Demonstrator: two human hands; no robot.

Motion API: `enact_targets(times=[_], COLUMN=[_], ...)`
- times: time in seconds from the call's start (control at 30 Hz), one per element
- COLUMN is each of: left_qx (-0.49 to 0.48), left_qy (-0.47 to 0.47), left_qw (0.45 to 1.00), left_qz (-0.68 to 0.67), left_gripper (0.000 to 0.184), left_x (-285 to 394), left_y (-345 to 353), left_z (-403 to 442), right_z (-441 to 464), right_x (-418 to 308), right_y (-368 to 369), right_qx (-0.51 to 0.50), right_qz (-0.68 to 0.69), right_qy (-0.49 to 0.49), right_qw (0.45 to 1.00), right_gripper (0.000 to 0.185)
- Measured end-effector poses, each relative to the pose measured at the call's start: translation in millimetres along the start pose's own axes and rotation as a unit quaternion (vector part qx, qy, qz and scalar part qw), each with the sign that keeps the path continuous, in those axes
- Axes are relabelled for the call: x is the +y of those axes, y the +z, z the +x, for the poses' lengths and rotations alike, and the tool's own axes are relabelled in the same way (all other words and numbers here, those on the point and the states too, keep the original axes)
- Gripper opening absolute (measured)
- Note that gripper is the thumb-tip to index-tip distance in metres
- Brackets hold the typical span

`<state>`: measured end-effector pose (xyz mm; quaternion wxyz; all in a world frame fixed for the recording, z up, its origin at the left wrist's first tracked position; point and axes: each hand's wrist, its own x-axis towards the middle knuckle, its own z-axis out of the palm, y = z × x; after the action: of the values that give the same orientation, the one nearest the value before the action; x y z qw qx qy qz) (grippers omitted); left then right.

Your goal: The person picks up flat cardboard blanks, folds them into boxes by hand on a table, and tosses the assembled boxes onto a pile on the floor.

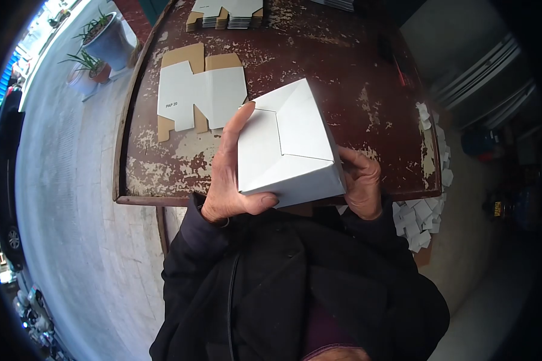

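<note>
The box (pixel 283 150) is plain white. The counter (pixel 319 60) is dark red-brown, mottled with cream patches. The flat carton (pixel 220 90) is white with tan flaps (pixel 183 56) and black lettering (pixel 171 105). The coat (pixel 265 271) is black, the large pot (pixel 109 43) blue-grey, the small pot (pixel 101 74) orange-brown.

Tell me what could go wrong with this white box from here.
The box is held between the left hand and right hand at the near edge of the table; a slip might send it off. The flaps facing up meet at a seam with no tape visible, so hard squeezing could pop them or dent the sides. The left hand could also nudge the flat carton just beyond it.
</note>
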<state>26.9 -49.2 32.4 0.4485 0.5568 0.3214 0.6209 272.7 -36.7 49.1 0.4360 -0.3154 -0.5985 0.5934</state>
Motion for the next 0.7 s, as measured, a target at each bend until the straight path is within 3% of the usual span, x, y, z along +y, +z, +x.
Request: enact_targets(times=[0.2, 0.53, 0.7], left_qx=[0.011, -0.094, -0.146], left_qy=[-0.006, 0.038, 0.079], left_qw=[0.998, 0.995, 0.979], left_qz=[-0.061, 0.005, 0.119], left_gripper=[0.123, 0.139, 0.148], left_x=[2.0, 10.1, 22.5], left_y=[3.2, 13.7, 4.0], left_z=[1.4, -2.7, -2.5], right_z=[-2.6, 3.1, 3.1], right_x=[-10.0, -0.1, 6.5], right_y=[7.2, 18.9, 23.5], right_qx=[-0.068, -0.093, -0.105], right_qz=[0.066, 0.124, 0.154], right_qy=[-0.025, -0.015, -0.007], right_qw=[0.995, 0.988, 0.982], right_gripper=[0.055, 0.059, 0.061])
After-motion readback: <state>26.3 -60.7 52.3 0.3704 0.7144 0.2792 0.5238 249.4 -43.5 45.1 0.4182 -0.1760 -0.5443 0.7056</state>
